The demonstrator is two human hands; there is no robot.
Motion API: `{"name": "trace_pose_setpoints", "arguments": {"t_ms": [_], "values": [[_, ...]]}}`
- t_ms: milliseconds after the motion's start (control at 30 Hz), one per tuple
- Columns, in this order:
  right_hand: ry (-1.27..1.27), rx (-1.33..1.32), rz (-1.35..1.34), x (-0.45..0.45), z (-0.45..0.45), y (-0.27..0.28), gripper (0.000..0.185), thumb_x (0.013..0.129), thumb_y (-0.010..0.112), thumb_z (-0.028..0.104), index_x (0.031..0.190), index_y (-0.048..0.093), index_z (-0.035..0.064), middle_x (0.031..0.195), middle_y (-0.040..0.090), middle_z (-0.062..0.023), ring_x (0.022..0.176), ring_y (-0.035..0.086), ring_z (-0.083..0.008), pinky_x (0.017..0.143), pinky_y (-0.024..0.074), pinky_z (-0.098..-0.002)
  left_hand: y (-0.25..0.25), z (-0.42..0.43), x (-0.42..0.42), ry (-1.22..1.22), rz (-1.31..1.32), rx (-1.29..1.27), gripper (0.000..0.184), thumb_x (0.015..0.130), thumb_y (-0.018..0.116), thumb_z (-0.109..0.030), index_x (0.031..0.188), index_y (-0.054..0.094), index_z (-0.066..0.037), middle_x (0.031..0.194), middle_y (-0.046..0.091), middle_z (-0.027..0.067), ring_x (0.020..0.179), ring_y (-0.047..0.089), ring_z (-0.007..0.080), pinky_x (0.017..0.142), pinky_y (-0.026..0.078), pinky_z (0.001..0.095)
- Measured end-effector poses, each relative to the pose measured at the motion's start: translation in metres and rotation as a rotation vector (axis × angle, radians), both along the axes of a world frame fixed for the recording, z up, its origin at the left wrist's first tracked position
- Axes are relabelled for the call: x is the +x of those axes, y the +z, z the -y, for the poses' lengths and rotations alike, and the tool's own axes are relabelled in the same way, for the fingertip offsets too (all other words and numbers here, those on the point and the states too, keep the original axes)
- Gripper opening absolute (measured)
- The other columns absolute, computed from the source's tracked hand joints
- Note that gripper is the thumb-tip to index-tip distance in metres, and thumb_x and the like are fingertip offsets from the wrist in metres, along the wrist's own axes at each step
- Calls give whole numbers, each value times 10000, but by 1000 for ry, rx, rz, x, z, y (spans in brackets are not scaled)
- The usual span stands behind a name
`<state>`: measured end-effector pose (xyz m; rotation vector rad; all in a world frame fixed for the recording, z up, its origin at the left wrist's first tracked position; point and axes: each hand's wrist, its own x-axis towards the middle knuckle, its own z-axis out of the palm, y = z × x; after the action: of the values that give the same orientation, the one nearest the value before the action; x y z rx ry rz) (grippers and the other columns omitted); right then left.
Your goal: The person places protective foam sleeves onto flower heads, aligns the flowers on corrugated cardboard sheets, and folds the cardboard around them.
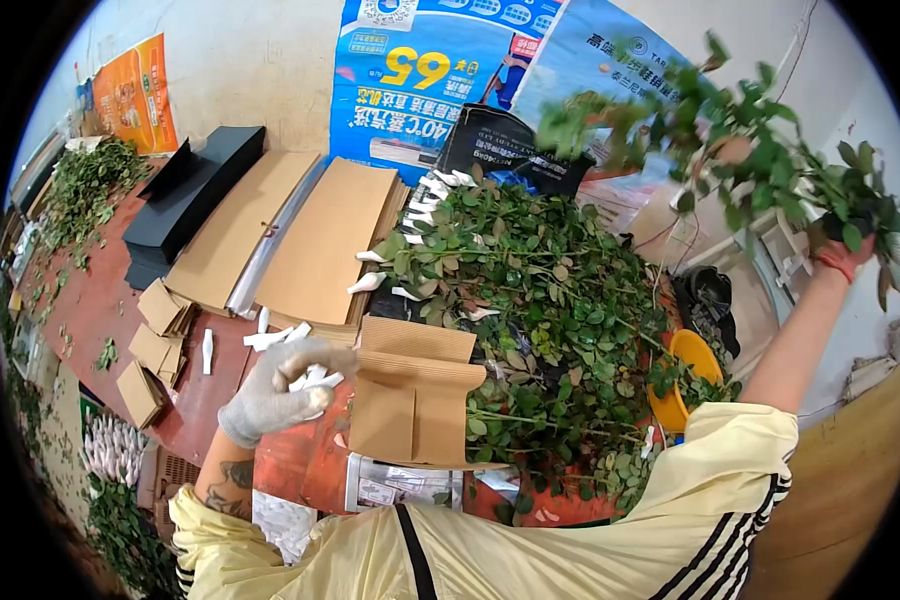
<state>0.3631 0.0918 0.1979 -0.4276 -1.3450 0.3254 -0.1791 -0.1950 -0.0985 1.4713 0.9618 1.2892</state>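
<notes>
My left hand, in a grey glove, is at the table's front with its fingers curled in, over some white sleeves; what it holds, if anything, is hard to make out. To its right is an open folded cardboard piece. My right hand is stretched out far to the right, wrapped round a bunch of leafy green stems raised off the table. A large pile of green leafy stems lies on the table's right half, several with white-wrapped heads on the left side.
Cardboard stacks and black sheets stand at the back left, with small cardboard pieces before them. A yellow basin sits right of the pile. Leaf scraps lie far left; posters hang on the wall.
</notes>
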Motion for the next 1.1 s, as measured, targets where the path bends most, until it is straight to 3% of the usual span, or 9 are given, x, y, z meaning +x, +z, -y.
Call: {"name": "trace_pose_setpoints", "arguments": {"t_ms": [167, 233, 333, 500, 667, 833, 900, 1000, 1100], "values": [[-232, 8, 548, -68, 45, -32, 406, 778, 565, 187, 1151, 554, 29, 1096, 583, -148, 1016, 571, -296, 863, 470, -365, -60, -7, -30, 11, -402, -85, 278, 836, 566, -202, 1035, 652, -28, 941, 662, 99, 878, 613, 175, 790, 483, 316], [-264, 29, 908, -117, 72, -62, 407, 775, 556, 175, 1154, 544, 27, 1098, 575, -154, 1015, 567, -296, 861, 467, -363, -83, -10, -31, -153, -487, -225, 255, 849, 553, -181, 1044, 660, -57, 978, 675, 105, 899, 629, 198, 801, 490, 334], [-193, 107, 1446, -188, 120, -117, 409, 771, 541, 156, 1158, 529, 24, 1100, 562, -162, 1013, 561, -297, 859, 464, -361, -148, -15, -24, -187, -605, -103, 247, 847, 549, -194, 1042, 665, -95, 1007, 673, 88, 899, 638, 236, 801, 500, 342], [-12, 105, 2012, -260, 177, -230, 414, 765, 517, 126, 1165, 504, 19, 1104, 541, -176, 1011, 551, -298, 855, 457, -356, -162, -10, -14, -271, -850, 29, 278, 837, 530, -185, 1089, 642, -149, 1030, 659, 70, 870, 640, 249, 779, 501, 353], [-35, -97, 2200, -288, 181, -335, 375, 792, 498, 123, 1151, 497, 16, 1103, 535, -189, 940, 586, -301, 783, 491, -354, -173, -11, -13, -356, -809, -103, 230, 803, 551, -198, 1003, 635, -122, 996, 644, 65, 880, 613, 281, 769, 478, 385], [-53, -349, 2266, -302, 172, -410, 465, 782, 501, 116, 1229, 453, 0, 1155, 519, -195, 973, 577, -306, 821, 484, -360, -186, -7, -13, -373, -815, -111, 211, 791, 551, -186, 964, 643, -108, 1004, 639, 72, 887, 607, 300, 768, 478, 392], [-51, -365, 2242, -293, 170, -423, 473, 783, 499, 116, 1239, 447, 0, 1153, 521, -190, 953, 583, -301, 805, 488, -355, -187, -3, -12, -308, -822, -106, 236, 800, 540, -194, 1000, 653, -140, 1090, 633, 55, 971, 601, 273, 835, 479, 390], [-144, -308, 2166, -287, 170, -402, 417, 806, 478, 124, 1212, 490, 32, 1151, 530, -192, 891, 606, -306, 745, 499, -335, -190, -2, -14, -313, -827, -42, 234, 795, 539, -168, 997, 654, -141, 1052, 645, 58, 967, 600, 272, 838, 477, 388], [-147, -333, 2103, -286, 174, -417, 516, 769, 531, 140, 1262, 455, 7, 1159, 525, -208, 972, 575, -317, 798, 485, -345, -184, -5, -14, -332, -737, -130, 243, 785, 547, -145, 999, 661, -138, 1027, 654, 59, 957, 602, 273, 839, 473, 386]]}}
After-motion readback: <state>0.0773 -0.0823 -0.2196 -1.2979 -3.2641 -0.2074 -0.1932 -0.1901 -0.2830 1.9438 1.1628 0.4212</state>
